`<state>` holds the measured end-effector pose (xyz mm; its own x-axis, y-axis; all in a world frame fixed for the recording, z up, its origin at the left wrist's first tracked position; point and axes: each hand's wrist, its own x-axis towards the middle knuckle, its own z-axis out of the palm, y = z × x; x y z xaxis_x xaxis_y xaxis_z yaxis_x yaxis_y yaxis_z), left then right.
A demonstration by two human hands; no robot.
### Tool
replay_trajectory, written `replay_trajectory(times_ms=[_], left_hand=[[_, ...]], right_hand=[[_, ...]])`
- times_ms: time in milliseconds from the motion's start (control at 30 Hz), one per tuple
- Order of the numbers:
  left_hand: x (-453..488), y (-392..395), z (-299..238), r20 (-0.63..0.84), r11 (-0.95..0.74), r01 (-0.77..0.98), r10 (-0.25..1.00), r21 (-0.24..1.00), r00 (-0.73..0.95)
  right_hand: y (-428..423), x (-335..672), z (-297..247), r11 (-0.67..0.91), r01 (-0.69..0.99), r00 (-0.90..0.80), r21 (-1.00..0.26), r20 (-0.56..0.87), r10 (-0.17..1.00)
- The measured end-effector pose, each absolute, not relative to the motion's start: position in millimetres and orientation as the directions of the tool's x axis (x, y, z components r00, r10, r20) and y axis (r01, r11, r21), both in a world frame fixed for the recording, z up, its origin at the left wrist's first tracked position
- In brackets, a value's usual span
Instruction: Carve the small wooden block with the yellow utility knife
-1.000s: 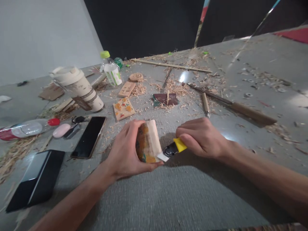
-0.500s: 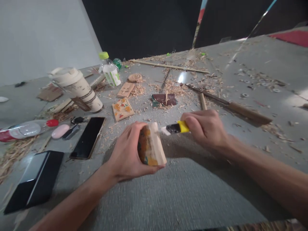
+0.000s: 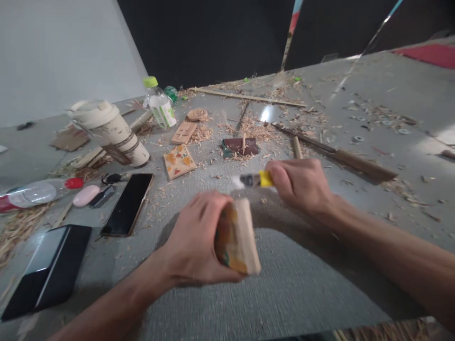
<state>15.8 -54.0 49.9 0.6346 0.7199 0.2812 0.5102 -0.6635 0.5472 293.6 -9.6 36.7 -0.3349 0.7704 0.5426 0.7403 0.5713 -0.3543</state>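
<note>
My left hand (image 3: 197, 241) is wrapped round a painted wooden block (image 3: 237, 237) and holds it tilted above the table. Orange and green paint covers its broad face, while the edge toward the right is bare, pale wood. In my closed right hand (image 3: 298, 184) is a yellow and black utility knife (image 3: 256, 179). Its blade end points left, blurred by motion, just above the block and apart from it. Beyond my hands lie a painted wooden square (image 3: 179, 161), a plain wooden piece (image 3: 184, 132) with cut slots, and a round wooden disc (image 3: 196, 114).
A phone (image 3: 128, 204), a black folded device (image 3: 46, 272), a cup (image 3: 110, 132) and a lying bottle (image 3: 35, 193) stand or lie to the left. A green-capped bottle (image 3: 159, 104) is farther back. A long wooden-handled blade (image 3: 362, 165) lies right, among wood shavings.
The wooden block in my left hand has moved down and a little right. The knife has moved slightly up and left, and the gap between them is wider.
</note>
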Motion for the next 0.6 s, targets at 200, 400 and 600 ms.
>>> replay_trajectory(times_ms=[200, 400, 600], left_hand=[[12.9, -48.4, 50.5, 0.245, -0.587, 0.569, 0.788, 0.576, 0.565], [3.9, -32.0, 44.0, 0.264, -0.537, 0.59, 0.832, 0.603, 0.488], [2.6, -31.8, 44.0, 0.269, -0.521, 0.599, 0.845, 0.608, 0.462]], right_hand=[[-9.8, 298.1, 38.2, 0.466, 0.79, -0.207, -0.398, 0.542, 0.814], [-21.3, 283.7, 39.2, 0.624, 0.66, -0.433, -0.419, 0.467, 0.771], [-23.5, 279.7, 34.5, 0.768, 0.491, -0.635, -0.411, 0.435, 0.639]])
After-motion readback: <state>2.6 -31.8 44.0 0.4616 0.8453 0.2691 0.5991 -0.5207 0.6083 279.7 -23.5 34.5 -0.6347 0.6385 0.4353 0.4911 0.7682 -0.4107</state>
